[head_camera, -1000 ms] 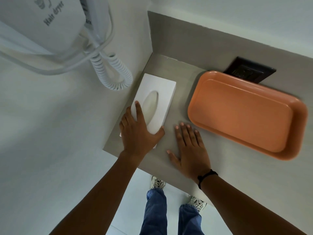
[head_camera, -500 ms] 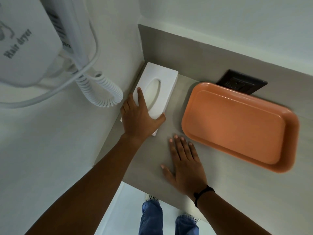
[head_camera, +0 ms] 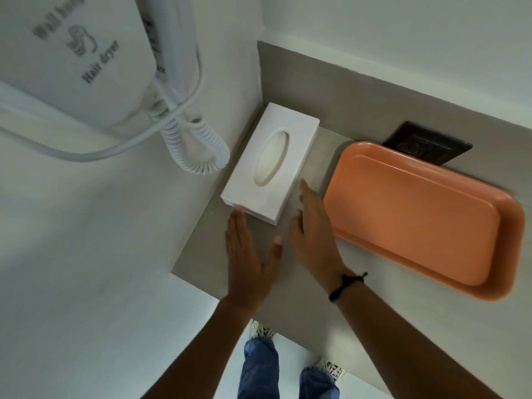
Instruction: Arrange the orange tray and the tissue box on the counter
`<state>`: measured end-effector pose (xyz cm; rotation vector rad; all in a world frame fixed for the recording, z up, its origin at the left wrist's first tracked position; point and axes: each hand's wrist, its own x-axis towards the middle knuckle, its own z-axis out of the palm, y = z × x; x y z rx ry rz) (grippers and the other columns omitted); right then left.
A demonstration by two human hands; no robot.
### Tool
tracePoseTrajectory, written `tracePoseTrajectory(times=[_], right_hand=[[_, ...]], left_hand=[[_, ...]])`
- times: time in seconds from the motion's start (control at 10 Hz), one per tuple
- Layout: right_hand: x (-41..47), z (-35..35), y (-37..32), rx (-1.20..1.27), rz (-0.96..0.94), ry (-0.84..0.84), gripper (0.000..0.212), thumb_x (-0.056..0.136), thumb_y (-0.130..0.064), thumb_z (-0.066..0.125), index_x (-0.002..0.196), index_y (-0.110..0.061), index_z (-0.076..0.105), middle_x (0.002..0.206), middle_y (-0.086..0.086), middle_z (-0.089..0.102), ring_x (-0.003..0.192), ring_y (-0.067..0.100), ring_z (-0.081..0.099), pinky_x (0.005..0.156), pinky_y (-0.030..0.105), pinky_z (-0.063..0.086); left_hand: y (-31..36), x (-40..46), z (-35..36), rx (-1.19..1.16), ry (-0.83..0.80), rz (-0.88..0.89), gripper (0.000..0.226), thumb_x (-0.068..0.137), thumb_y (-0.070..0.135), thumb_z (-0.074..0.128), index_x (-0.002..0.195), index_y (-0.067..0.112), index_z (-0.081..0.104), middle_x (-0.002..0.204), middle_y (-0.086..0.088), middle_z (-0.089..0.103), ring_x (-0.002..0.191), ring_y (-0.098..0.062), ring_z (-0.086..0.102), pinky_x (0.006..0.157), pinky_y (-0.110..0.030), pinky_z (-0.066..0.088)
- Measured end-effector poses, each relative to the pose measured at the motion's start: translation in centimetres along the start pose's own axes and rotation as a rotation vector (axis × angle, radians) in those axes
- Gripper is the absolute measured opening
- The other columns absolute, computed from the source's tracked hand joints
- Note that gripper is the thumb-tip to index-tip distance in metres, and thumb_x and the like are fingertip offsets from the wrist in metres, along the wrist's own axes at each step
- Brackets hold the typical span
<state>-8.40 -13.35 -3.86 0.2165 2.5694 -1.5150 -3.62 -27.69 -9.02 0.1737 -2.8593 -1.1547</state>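
Observation:
The white tissue box (head_camera: 273,165) with an oval slot lies in the back left corner of the grey counter (head_camera: 359,306), against the side wall. The orange tray (head_camera: 417,217) lies flat to its right, near the back wall. My left hand (head_camera: 249,260) is flat and open just in front of the box's near end, fingertips close to its edge. My right hand (head_camera: 313,231), a black band on its wrist, hovers open between the box and the tray, beside the box's right side. Neither hand holds anything.
A white wall-hung hair dryer (head_camera: 77,59) with a coiled cord (head_camera: 198,151) hangs on the left wall above the box. A black wall socket (head_camera: 426,146) sits behind the tray. The counter's front edge runs just below my hands; my legs and shoes show beneath.
My left hand has let go of the tissue box and drawn back off its top. The box now sits deeper in the corner. My right hand has lifted and moved toward the box's right side.

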Motion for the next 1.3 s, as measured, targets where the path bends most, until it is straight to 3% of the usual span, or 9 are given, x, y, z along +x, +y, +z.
tracePoseTrajectory(times=[0.1,0.2,0.3,0.7,1.0,1.1,1.3], right_hand=[[3.5,0.0,-1.4,0.049,0.110,-0.061,0.071,0.108,0.004,0.043,0.175,-0.007,0.023,0.177,0.014,0.039,0.165,0.028,0.038,0.139,0.044,0.032],[4.6,-0.2,-1.4,0.074,0.140,-0.070,0.067,0.104,0.011,0.043,0.169,-0.006,0.037,0.160,0.019,0.057,0.156,0.032,0.050,0.133,0.050,0.041],[5.0,-0.4,-1.6,0.061,0.136,-0.052,0.068,0.103,0.012,0.043,0.169,-0.005,0.036,0.161,0.018,0.058,0.155,0.031,0.051,0.133,0.049,0.041],[7.0,0.9,-2.1,0.088,0.124,-0.068,0.067,0.105,0.009,0.043,0.170,-0.007,0.034,0.162,0.017,0.056,0.156,0.031,0.052,0.132,0.051,0.042],[7.5,1.2,-2.0,0.086,0.105,-0.077,0.067,0.103,0.011,0.041,0.168,-0.005,0.037,0.160,0.019,0.056,0.154,0.031,0.053,0.132,0.049,0.043],[7.1,-1.9,-1.4,0.053,0.132,-0.020,0.069,0.105,0.009,0.042,0.171,-0.007,0.033,0.162,0.017,0.053,0.154,0.030,0.053,0.133,0.049,0.042],[6.4,-1.5,-1.4,0.049,0.089,-0.055,0.066,0.108,0.004,0.045,0.172,-0.006,0.032,0.166,0.009,0.053,0.153,0.025,0.051,0.135,0.049,0.038]], left_hand=[[0.1,-0.2,0.5,-0.021,-0.106,-0.054,0.103,0.101,0.072,0.044,0.174,0.013,0.001,0.184,-0.005,0.003,0.171,-0.020,0.006,0.137,-0.053,0.016],[0.3,-0.1,0.9,-0.037,-0.106,-0.053,0.108,0.098,0.083,0.034,0.173,0.015,-0.003,0.184,-0.005,0.001,0.171,-0.020,0.006,0.138,-0.051,0.017],[0.4,0.1,0.9,-0.031,-0.114,-0.063,0.114,0.096,0.088,0.031,0.174,0.013,-0.002,0.184,-0.005,0.000,0.171,-0.020,0.004,0.138,-0.049,0.017],[-0.2,2.9,0.3,-0.003,-0.073,-0.053,0.100,0.101,0.063,0.044,0.173,0.005,0.006,0.183,-0.013,0.009,0.171,-0.027,0.009,0.137,-0.053,0.017],[-1.2,3.0,1.0,0.013,-0.060,-0.055,0.103,0.101,0.066,0.044,0.174,0.008,0.002,0.184,-0.010,0.006,0.171,-0.023,0.006,0.139,-0.041,0.010],[2.1,3.0,2.4,-0.033,-0.093,-0.021,0.104,0.100,0.068,0.043,0.174,0.008,0.000,0.183,-0.010,0.004,0.171,-0.023,0.006,0.139,-0.045,0.013],[2.0,3.4,1.4,0.004,0.012,0.026,0.104,0.103,0.077,0.029,0.173,0.004,0.004,0.183,-0.015,0.000,0.171,-0.029,0.000,0.138,-0.056,0.011]])
